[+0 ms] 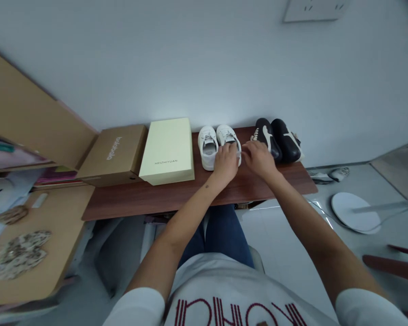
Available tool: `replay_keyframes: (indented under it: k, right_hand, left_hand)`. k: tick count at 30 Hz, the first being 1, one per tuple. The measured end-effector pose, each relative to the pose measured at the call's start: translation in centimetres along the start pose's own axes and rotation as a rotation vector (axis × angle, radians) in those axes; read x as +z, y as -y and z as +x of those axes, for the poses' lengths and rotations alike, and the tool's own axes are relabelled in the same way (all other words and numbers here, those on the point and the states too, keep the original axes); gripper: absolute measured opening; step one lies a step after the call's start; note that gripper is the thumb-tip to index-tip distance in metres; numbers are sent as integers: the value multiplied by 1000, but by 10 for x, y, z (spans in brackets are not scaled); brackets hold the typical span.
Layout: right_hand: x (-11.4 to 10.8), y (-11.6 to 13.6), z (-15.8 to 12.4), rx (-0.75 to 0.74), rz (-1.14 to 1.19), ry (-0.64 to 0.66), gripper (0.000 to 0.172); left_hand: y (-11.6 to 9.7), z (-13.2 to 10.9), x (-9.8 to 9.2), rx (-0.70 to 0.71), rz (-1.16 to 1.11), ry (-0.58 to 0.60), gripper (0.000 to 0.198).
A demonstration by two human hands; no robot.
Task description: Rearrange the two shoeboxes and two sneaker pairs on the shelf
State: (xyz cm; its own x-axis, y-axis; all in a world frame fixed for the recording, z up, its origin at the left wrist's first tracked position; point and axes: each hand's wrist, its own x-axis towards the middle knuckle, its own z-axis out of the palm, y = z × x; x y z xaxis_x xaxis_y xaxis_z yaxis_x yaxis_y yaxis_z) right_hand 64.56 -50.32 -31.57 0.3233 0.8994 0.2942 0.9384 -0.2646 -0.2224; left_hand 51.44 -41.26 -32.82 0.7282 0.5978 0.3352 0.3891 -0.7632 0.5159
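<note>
Wall [190, 59]: pale, plain, at the back. Reddish-brown tabletop [149, 199]: set along the wall, bearing two boxes and two pairs of shoes in a row. Pale wooden desk [68, 222]: at the left, near the end of the tabletop.

Brown box [100, 151]: closed, leftmost in the row, white lettering on the lid. Pale yellow box [168, 142]: closed, just beside the brown box, marked MEIZHIYUAN.

Black shoes [287, 142]: side by side at the right end of the row, with pale markings. White shoes: side by side, toes toward the wall, between the pale yellow box and the black shoes. The left white shoe [207, 159] stands apart from both hands. The right white shoe [226, 132] is partly hidden by the left hand.

Left hand [226, 162]: fingers curled over the opening of the right white shoe, touching it; firmness of grip cannot be told. Right hand [258, 158]: fingers bent, at the heel side of the same shoe; whether it pinches anything cannot be told.

Patterned fabric bow [23, 251]: on the desk, slightly blurred
</note>
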Motion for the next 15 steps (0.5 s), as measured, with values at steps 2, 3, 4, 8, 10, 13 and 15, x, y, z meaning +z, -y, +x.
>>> replay_keyframes:
  k: [2,3,4,8,10,13,15]
  right_hand:
    - [-12,-33,-11,73,21,-79,37]
    - [-16,-52,-16,127,27,-119,37]
    - [-20,-72,-22,194,35,-159,38]
    - [-25,-146,-42,572,198,-239,52]
    - [-22,-168,-48,708,405,-197,57]
    - [-15,-181,-52,717,711,-140,50]
    - [-12,-180,-51,696,818,-131,48]
  left_hand:
    - [-12,1,19,73,-121,69,48]
    - [-17,1,29,85,-172,106,48]
    - [-22,2,40,79,-215,138,49]
    - [-37,8,82,-51,-321,190,55]
    - [-44,15,99,-113,-356,189,57]
    - [-54,29,118,-210,-415,193,53]
    - [-58,39,124,-264,-440,209,48]
